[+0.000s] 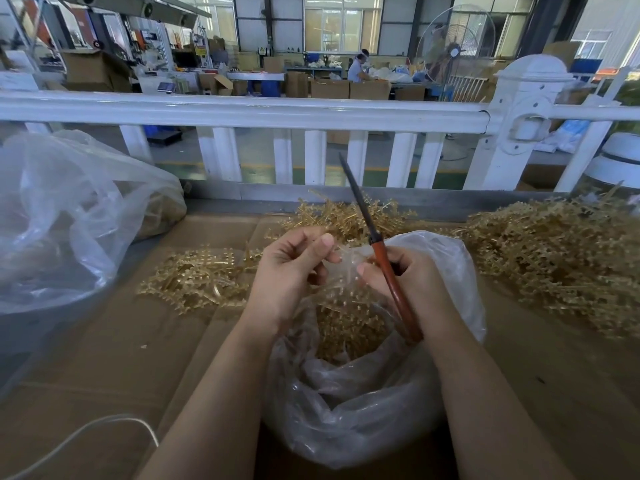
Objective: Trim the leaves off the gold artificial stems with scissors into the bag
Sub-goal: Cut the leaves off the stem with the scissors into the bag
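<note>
Nearest us, the clear plastic bag sits open, holding gold leaf pieces. We see spiky gold stems heaped on the cardboard around it. Our right hand grips red-handled scissors, blades closed, pointing up; our left hand pinches the bag's rim.

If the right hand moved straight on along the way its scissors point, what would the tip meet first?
Probably the white railing. The scissors in the right hand point up and away, above the gold stems behind the bag; nothing nearer shows in that line, though depth is unclear.
</note>
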